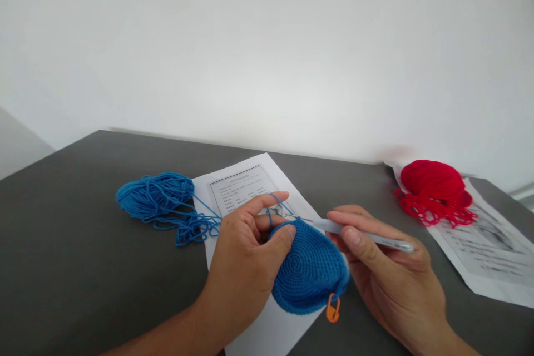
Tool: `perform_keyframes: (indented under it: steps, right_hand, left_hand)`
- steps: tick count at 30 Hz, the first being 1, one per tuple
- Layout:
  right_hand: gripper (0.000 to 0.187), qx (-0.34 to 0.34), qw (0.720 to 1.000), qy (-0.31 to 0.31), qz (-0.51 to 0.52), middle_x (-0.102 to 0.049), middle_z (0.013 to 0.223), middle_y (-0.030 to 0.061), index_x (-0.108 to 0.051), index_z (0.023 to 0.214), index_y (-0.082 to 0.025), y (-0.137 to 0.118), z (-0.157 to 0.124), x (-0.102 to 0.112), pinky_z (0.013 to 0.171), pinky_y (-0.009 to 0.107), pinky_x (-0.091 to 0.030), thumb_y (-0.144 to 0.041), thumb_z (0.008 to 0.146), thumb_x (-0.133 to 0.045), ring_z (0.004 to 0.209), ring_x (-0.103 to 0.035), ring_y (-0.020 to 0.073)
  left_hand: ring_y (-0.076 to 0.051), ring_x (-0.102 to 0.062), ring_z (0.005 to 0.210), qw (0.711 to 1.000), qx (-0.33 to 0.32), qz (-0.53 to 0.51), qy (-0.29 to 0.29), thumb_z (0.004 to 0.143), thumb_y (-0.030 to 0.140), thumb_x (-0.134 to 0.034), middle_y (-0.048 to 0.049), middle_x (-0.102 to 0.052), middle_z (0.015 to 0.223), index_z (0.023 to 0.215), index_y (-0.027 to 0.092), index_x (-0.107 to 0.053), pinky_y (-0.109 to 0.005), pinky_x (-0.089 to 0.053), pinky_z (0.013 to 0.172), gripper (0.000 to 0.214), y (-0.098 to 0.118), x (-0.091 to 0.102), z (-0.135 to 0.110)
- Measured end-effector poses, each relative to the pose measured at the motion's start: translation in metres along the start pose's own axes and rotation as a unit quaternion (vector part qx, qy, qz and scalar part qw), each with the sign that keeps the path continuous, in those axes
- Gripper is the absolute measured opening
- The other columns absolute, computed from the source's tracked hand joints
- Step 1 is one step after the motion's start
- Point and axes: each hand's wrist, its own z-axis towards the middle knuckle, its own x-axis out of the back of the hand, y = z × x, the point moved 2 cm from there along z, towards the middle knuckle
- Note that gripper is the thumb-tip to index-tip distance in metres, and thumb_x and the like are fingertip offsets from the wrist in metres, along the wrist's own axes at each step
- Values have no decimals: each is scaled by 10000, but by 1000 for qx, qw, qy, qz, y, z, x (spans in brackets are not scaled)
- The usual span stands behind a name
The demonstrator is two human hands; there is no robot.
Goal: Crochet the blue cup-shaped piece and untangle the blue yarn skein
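Note:
My left hand (pixel 246 256) pinches the upper edge of a round blue crocheted piece (pixel 308 270), thumb on top, with blue yarn looped over the raised forefinger. My right hand (pixel 387 267) grips a pale grey crochet hook (pixel 367 236) like a pencil, its thin metal tip pointing left into the piece's top edge. An orange stitch marker (pixel 332 308) hangs from the lower rim of the piece. The working strand runs left to a loose pile of blue yarn (pixel 156 197) on the table.
A printed sheet (pixel 242 183) lies under my hands on the dark grey table (pixel 75 245). A red yarn ball (pixel 434 186) sits on a second printed sheet (pixel 496 250) at the right. A white wall stands behind the table.

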Motion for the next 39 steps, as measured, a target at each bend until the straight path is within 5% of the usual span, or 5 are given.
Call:
perform_keyframes:
  steps: [10,20,32,39]
  right_hand:
    - [129,-35,997,-66,5,-792,858,44,-870,953,-271,-7,6,13,674,136,-614,-335,842,-859,681,-768,113]
    - [152,73,986,-119,-93,-805,842,67,-845,1018,-295,-17,7,28,640,279,-660,-212,931,-752,741,-778,198]
    - [159,170,946,-113,-253,-817,825,22,-834,997,-304,-35,6,25,564,203,-639,-191,911,-763,719,-789,179]
    - [175,213,934,-88,-273,-812,851,35,-841,981,-305,-36,3,23,553,237,-626,-174,889,-771,740,-770,196]
  left_hand:
    - [-134,-522,530,999,19,24,-26,710,318,-738,-2,-677,688,1310,132,-613,-245,-337,513,640,-2,2,2]
    - [-93,-429,497,999,38,22,-29,688,305,-736,-2,-674,677,1311,101,-634,-223,-282,474,664,-1,0,1]
    - [-63,-259,469,999,27,-10,-21,743,350,-746,100,-410,528,1368,59,-641,-221,-160,458,697,-4,1,2]
    - [-98,-431,525,997,-43,64,1,815,315,-708,14,-628,652,1339,135,-700,-216,-305,483,555,-3,4,-2]
